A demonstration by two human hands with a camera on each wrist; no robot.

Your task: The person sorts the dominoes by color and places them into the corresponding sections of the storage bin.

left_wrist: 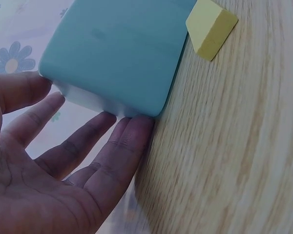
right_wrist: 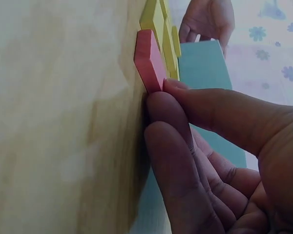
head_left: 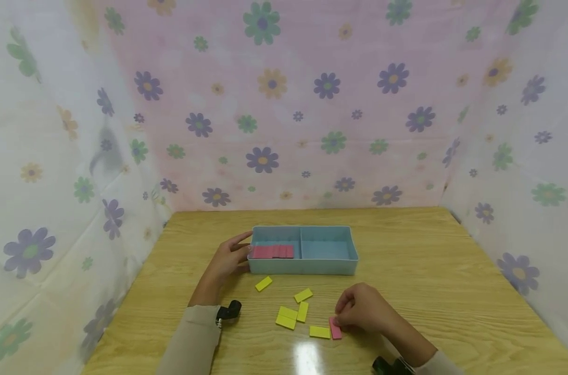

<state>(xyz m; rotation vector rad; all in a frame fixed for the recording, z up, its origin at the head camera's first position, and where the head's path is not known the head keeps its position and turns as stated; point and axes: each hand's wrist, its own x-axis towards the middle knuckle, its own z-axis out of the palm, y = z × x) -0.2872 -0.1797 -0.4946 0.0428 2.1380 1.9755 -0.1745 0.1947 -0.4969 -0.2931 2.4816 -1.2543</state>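
Observation:
Between thumb and index finger, my right hand pinches a pink rectangular block low at the tabletop. In the right wrist view the pink block is gripped by one end. Just left of it lies a yellow block. My left hand rests its outstretched fingertips against the left end of a light blue two-compartment box. The left wrist view has those fingers touching the box wall. A row of pink blocks lies in the box's left compartment; the right compartment holds nothing.
Several yellow blocks are scattered on the wooden table in front of the box, one lone yellow block close to its left front. Flower-patterned cloth hangs behind the table and along both sides.

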